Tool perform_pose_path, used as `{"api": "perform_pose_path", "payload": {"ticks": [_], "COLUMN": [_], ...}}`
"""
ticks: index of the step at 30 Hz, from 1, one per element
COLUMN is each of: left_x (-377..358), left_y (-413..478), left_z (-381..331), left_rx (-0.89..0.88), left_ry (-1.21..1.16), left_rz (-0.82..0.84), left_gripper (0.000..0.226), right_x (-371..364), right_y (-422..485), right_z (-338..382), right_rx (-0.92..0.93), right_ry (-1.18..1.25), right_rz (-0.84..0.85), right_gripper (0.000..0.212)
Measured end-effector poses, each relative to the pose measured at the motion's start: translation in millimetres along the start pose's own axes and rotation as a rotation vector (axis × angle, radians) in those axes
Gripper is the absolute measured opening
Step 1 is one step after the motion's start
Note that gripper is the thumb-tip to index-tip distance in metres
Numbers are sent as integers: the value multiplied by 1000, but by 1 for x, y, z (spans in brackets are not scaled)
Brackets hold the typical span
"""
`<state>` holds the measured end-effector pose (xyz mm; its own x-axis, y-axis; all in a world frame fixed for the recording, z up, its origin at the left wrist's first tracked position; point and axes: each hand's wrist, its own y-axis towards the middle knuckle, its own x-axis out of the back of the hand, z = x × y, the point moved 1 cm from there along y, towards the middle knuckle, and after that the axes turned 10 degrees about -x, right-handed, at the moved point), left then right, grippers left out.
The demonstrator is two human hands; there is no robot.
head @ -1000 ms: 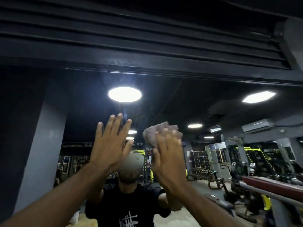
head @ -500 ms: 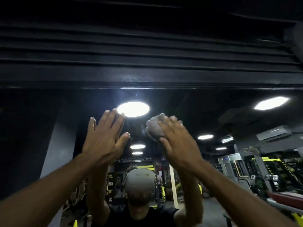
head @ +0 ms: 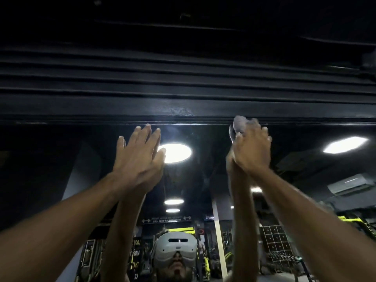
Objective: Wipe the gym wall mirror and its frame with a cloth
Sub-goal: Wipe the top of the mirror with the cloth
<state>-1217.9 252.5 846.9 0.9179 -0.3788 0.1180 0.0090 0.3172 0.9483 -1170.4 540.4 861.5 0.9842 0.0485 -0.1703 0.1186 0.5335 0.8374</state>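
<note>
My right hand (head: 252, 153) is up high, with its fingers curled tight round the cloth (head: 241, 125). The cloth is a grey ball at the top of the mirror (head: 203, 169), right where the glass meets the black frame (head: 183, 108). My left hand (head: 140, 157) is to the left, fingers straight, holding nothing. I think it lies flat on the glass, but it is dim. A round light (head: 177, 152) shines between my hands.

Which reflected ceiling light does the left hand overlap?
The big round light: the left hand covers its left edge. The hexagonal light sits far right, uncovered.
</note>
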Motion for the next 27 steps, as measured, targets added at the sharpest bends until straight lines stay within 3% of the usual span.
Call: {"api": "perform_pose_path", "payload": {"ticks": [2,4,6,9,11,14,16,19,21,23,26,27], "left_x": [0,2,5,4,2,-1,0,0,0,-2,-5,-5], "left_y": [-1,-6,-19,-52,-71,-89,-96,-106,-117,-133,-152,-157], "left_z": [1,0,-3,-1,3,5,0,-7,-8,-4,-1,-1], "left_rx": [-18,1,21,-19,-43,-57,-48,-37,-53,-83,-107,-109], "left_ry": [0,-33,-65,-45,-9,12,1,-26,-31,-19,-9,-5], "left_rz": [4,-9,-23,2,36,76,92,115,133,155,183,189], "left_gripper": [68,66,64,66,69,72,73,76,76,76,75,74], "right_x": [-15,-36,-32,-1,9,12,3,6,22,31,35,32], "right_y": [-20,-55,-70,-54,-31,-53,-109,-180,-166,-138,-142,-162], "right_z": [55,91,92,45,1,-16,10,19,-5,-31,-41,-34], "right_rx": [-125,163,490,710,524,41,91,534,646,478,2,-21], "right_ry": [43,53,61,39,69,134,74,86,62,119,209,167], "right_rz": [29,-15,185,304,266,89,129,319,400,349,148,139], "right_gripper": [47,47,52,55,58,53,55,55,56,57,56,56]}}
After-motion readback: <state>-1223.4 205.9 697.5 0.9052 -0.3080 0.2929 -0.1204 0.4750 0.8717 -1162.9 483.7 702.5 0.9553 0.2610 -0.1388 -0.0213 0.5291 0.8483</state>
